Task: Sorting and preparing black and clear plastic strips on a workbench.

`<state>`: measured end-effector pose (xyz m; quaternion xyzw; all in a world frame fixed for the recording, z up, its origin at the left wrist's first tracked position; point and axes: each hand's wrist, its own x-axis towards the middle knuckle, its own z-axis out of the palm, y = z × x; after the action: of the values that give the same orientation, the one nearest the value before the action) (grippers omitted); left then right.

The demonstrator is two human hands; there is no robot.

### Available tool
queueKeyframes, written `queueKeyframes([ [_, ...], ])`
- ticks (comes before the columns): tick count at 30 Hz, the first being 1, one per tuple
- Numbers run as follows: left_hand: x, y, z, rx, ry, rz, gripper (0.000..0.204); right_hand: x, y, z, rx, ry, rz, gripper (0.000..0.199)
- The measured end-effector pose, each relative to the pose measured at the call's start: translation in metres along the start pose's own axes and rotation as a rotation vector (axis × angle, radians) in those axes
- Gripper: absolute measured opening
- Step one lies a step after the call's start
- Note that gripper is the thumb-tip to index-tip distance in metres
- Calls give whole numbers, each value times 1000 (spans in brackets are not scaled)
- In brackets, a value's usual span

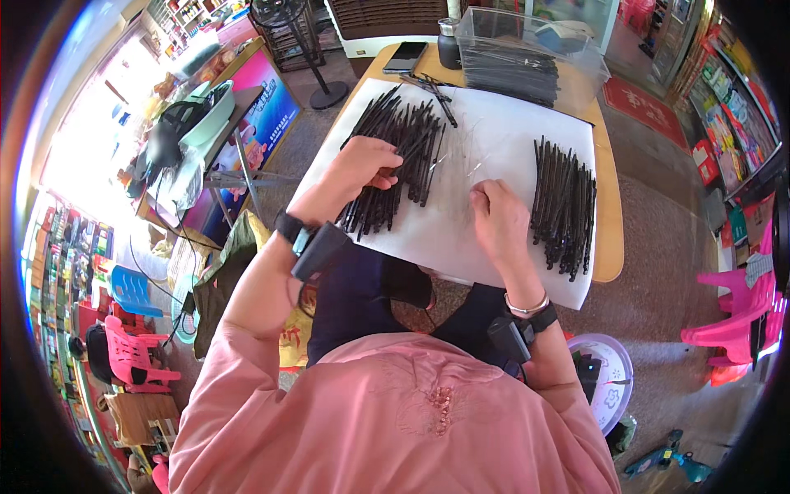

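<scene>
A large pile of thin black sticks [395, 156] lies on the left of a white sheet [485, 140] that covers a wooden table. My left hand [362, 165] rests on this pile with its fingers curled around one or two sticks. A second, neater pile of black sticks [564, 202] lies on the right of the sheet. My right hand [498, 218] sits on the sheet just left of that pile, fingers curled down; what it holds is hidden. Both wrists carry dark strapped devices.
A clear plastic box [527, 49] with more black sticks stands at the table's far edge, beside a dark bottle [448, 45] and a phone [405, 56]. Pink plastic chairs [736, 313] stand at the right, a fan stand [300, 49] at the far left.
</scene>
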<state>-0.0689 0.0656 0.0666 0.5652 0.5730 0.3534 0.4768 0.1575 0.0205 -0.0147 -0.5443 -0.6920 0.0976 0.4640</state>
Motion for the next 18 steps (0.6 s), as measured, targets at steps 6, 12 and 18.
queueKeyframes([
  [6, -25, -14, -12, 96, 39, 10, 27, -2, -2, 1, -42, 25, 11, 11],
  [12, -52, -17, -18, -121, 25, 66, 28, 1, -15, -4, -119, 63, -6, 11],
  [18, -79, -34, 23, -246, -214, 34, 26, -3, -46, -4, 583, -134, 377, 17],
])
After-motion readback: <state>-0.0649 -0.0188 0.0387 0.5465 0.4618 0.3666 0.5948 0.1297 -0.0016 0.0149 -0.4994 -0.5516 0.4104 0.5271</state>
